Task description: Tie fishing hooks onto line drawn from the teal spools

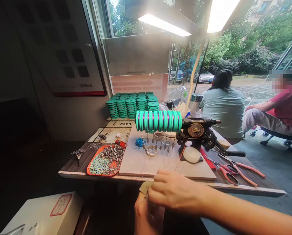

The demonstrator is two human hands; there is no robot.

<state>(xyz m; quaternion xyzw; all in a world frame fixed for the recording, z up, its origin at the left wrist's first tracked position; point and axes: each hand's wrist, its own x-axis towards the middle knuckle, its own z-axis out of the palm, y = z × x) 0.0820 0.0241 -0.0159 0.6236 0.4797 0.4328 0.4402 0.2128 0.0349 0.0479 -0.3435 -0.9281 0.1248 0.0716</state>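
My right hand (171,189) is closed and lies over the fingers of my left hand (147,213), in front of the table's near edge. My left hand is closed too, with a beige covering (145,187) on one finger. What they pinch is hidden or too thin to name. Just beyond them is a pale board (136,164) with faint thin lines across it. On the board stands a hand-cranked winder (196,130) with a row of green spools (158,121) on its shaft. Several small metal weights (165,145) hang below the spools.
An orange tray (88,170) holds metal cylinders and small tubes. A small dish (152,150) of beads and blue pieces (139,142) sit on the board. Scissors (227,171) and pliers (245,173) lie right. Green spool stacks (131,106) stand behind. Two people sit beyond the table.
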